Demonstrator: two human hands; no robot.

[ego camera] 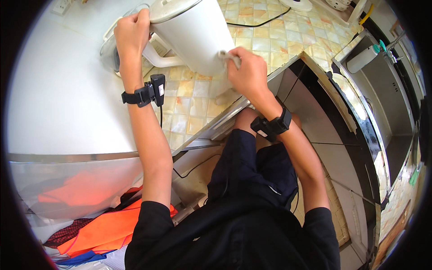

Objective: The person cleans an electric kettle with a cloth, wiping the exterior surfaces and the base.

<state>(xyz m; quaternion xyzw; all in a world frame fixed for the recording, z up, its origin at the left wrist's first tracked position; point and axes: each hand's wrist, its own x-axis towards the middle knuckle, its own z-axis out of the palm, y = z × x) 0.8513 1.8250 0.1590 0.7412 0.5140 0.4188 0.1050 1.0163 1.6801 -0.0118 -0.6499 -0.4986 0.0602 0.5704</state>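
Note:
A white electric kettle [195, 37] is held tilted above the tiled counter, its lid toward the top of the view. My left hand [132, 35] grips the upper end of its curved white handle [162, 59]. In my right hand [249, 71] is a bunched pale cloth [233, 60], pressed against the lower side of the kettle near its bottom edge. The right hand is slightly blurred. Behind my left wrist stands a clear-walled appliance [108, 50], partly hidden by the hand and forearm.
A round white power base [297, 4] with a black cord [258, 25] lies on the tiled counter [189, 111]. At right, a steel sink [388, 108] holds a bottle with a teal pump [362, 59]. The counter's metal-trimmed edge [216, 121] runs before my knees. Orange cloth [104, 226] lies lower left.

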